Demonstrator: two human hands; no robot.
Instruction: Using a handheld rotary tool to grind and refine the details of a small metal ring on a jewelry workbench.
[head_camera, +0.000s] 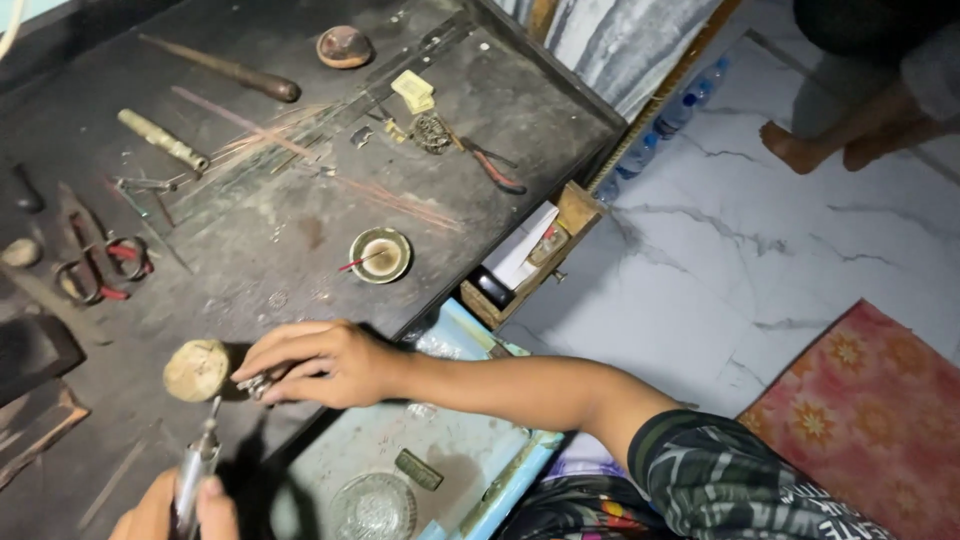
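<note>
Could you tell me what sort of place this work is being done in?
Probably a small jeweller's or metalworker's bench set low to a marble floor: a dark worktop strewn with pliers, scissors and thin metal rods, while the right hand steadies a small metal piece.

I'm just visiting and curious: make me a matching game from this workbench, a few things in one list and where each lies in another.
Things:
1. small brass bowl
2. red-handled scissors
3. round wooden block
4. red-handled pliers

Places:
A. left edge of the bench
B. beside the right hand
C. middle of the bench
D. far right of the bench, near the open drawer

Pairs: 1-C, 2-A, 3-B, 4-D
</note>
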